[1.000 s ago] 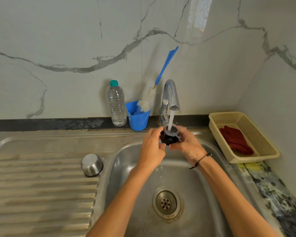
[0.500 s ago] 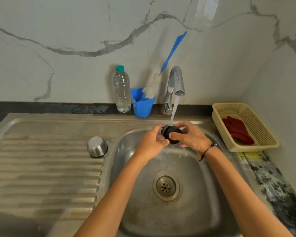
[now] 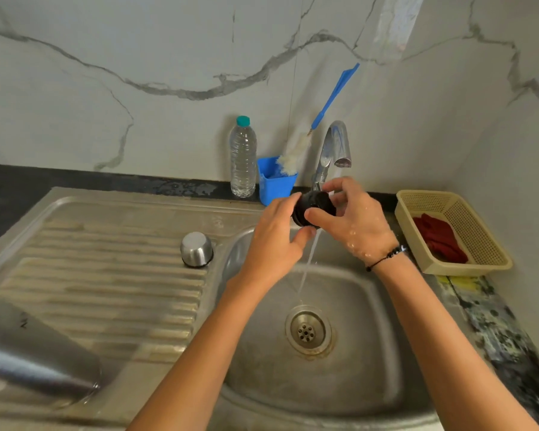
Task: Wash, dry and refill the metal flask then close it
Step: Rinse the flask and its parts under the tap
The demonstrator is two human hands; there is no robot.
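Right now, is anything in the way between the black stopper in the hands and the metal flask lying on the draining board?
Nothing visible blocks it. Both hands, left and right, hold the black stopper under the tap. The flask lies at the near left of the draining board. The steel cup stands upside down farther back, off that line.

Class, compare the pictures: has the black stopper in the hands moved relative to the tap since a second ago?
Yes. The black stopper was upright directly under the tap spout, catching the stream; now it is tipped on its side, and the water falls past it into the sink.
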